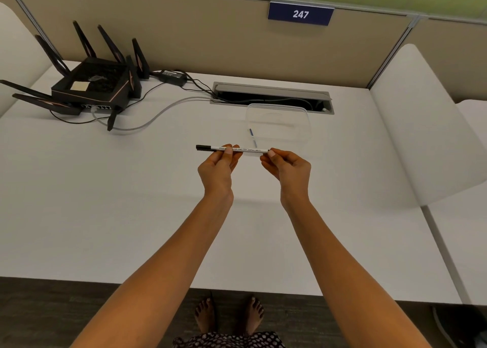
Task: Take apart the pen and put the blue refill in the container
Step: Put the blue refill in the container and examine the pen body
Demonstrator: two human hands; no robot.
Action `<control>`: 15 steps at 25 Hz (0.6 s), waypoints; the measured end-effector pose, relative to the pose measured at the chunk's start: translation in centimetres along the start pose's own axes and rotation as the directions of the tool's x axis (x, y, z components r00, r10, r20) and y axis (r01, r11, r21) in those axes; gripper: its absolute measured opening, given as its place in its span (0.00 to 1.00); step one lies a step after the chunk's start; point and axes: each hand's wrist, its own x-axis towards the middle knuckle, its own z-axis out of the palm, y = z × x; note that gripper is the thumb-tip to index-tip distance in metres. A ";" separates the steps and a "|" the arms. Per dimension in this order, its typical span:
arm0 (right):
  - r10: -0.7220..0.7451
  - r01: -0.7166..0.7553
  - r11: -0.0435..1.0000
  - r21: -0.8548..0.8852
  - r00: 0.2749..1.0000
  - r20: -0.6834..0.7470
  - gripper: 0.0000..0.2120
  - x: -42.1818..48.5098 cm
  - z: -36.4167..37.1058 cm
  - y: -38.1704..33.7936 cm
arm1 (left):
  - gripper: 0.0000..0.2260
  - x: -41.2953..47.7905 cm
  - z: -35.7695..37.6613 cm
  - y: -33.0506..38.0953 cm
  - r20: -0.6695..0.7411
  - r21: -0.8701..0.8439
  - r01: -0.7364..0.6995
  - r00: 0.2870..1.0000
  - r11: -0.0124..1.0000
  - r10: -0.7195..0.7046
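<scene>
I see the desk (131,202) filling mid-frame, the container (278,122) centre-right. My left hand (218,167) and right hand (287,169) both pinch the pen (233,149) just below it, its axis lying left-right; my right holds the end.

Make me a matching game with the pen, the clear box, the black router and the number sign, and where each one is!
Things:
1. pen
2. clear box
3. black router
4. number sign

Places:
A. up on the divider wall
B. far left of the desk
C. held in both hands
D. on the desk, just past the hands

Pairs: 1-C, 2-D, 3-B, 4-A
</scene>
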 end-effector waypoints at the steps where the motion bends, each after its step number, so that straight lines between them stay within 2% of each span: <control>1: 0.004 -0.004 1.000 -0.003 1.000 0.005 0.06 0.0 -0.2 0.0 | 0.08 0.1 0.0 0.2 0.014 0.017 -0.005 1.000 1.000 0.004; 10: -0.001 0.006 0.998 -0.070 0.998 0.059 0.04 0.3 -1.5 -0.3 | 0.07 0.2 -0.3 0.5 0.088 0.072 0.021 0.996 0.997 -0.028; 15: -0.052 0.114 0.928 -0.355 0.982 0.180 0.05 0.6 -2.2 -0.2 | 0.09 0.1 -0.9 0.6 0.154 0.166 0.077 0.983 0.983 -0.102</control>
